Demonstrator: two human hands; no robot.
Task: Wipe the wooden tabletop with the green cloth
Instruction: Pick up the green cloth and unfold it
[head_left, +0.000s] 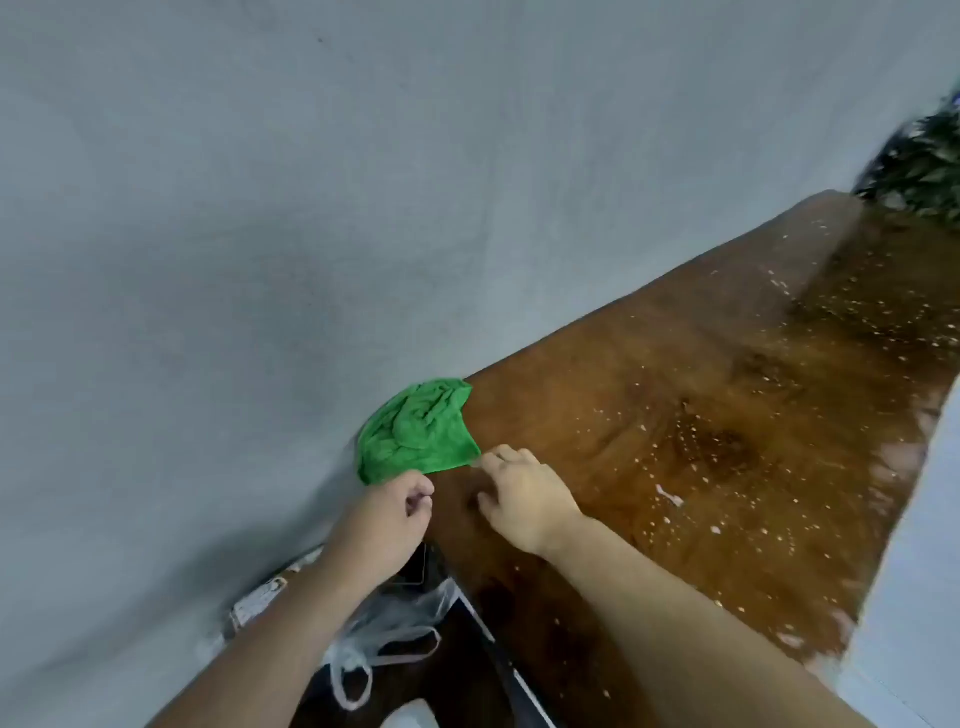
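A green cloth (418, 431) lies bunched and rumpled at the near-left corner of the wooden bench (675, 415), partly hanging past the bench's edge against the grey wall (260, 208). The left hand (392, 514) sits just below the cloth, its fingers (421, 493) curled in at the cloth's lower edge; whether they actually pinch the fabric cannot be told. The right hand (524, 493) rests palm-down on the wood just beside the cloth, its fingers (501, 457) loosely spread, their tips at the cloth's right corner. Pale specks and droplets (670, 496) are scattered across the bench top to the right. A clear plastic bag (384, 634) hangs below the left forearm. Dark foliage (919, 166) shows at the bench's far end.
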